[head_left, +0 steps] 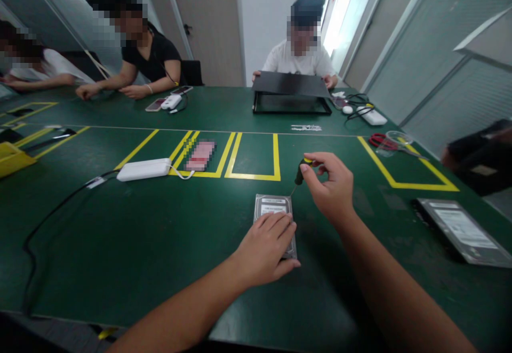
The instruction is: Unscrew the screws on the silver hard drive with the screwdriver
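A small silver hard drive (273, 201) with white labels rests on the green table in front of me. My left hand (266, 246) lies across it, fingertips at its right edge and thumb by its near right corner, covering much of its top. Between thumb and fingers, my right hand (330, 185) grips a screwdriver (299, 175) with a dark handle and a yellow end. Its thin shaft slants down to the drive's far right corner; whether the tip sits in a screw is too small to tell.
A larger hard drive (464, 230) lies at the right. Beyond are red-handled scissors (380, 141), yellow tape outlines (256, 177), a pink-screened phone (202, 155) and a white power strip (144, 169) with a black cable. Across the table, a person holds a black panel (290, 82).
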`<state>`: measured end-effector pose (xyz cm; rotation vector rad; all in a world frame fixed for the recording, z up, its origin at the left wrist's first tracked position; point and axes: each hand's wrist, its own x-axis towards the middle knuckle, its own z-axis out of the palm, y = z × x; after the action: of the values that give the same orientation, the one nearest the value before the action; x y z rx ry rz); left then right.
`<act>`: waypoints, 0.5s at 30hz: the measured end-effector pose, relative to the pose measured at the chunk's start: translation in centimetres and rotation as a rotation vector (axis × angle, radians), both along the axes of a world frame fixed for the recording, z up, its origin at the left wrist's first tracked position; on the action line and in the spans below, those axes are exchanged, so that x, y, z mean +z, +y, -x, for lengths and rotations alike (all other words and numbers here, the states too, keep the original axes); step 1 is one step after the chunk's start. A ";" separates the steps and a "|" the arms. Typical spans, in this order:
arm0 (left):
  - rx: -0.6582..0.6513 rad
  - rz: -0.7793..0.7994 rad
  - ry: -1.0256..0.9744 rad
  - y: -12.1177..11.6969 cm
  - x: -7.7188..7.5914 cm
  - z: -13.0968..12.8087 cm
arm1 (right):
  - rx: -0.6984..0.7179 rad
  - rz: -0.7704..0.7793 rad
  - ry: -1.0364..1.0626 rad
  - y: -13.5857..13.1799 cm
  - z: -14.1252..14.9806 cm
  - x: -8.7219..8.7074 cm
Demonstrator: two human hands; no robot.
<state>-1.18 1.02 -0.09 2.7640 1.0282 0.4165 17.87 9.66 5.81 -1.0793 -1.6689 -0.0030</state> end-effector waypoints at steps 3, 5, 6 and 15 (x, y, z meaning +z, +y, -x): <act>-0.002 0.003 0.006 0.0 -0.1 0.0 | 0.003 -0.002 -0.002 -0.1 0.1 0.1; -0.002 -0.001 0.007 0.1 -0.2 0.0 | 0.002 0.002 -0.004 0.0 0.1 0.1; -0.001 -0.003 0.008 0.1 -0.2 0.0 | 0.003 0.006 -0.003 0.0 0.1 0.1; -0.004 -0.007 0.001 0.1 -0.2 0.0 | 0.030 0.034 0.000 0.1 0.2 -0.6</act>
<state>-1.18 1.09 -0.33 2.7726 1.0227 0.4183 17.65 9.79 5.23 -1.0792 -1.6908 0.0451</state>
